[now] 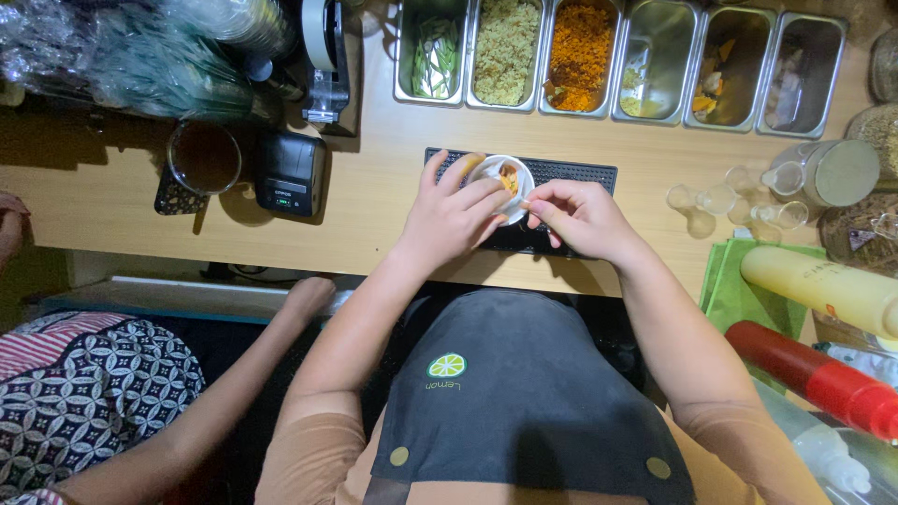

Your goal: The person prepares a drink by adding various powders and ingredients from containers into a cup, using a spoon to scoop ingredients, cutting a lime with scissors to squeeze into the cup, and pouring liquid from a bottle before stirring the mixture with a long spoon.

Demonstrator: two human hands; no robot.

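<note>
A small white bowl with orange food pieces sits on a black rubber mat on the wooden counter. My left hand wraps around the bowl's near left side and holds it. At the bowl's right rim, my right hand has its fingers pinched together; whether they hold anything I cannot tell. Both forearms reach forward over a dark apron.
Several steel pans with toppings line the counter's far edge. Small glasses and a lidded jar stand at right, yellow and red squeeze bottles nearer. A small black printer and a glass are at left. Another person's arm rests lower left.
</note>
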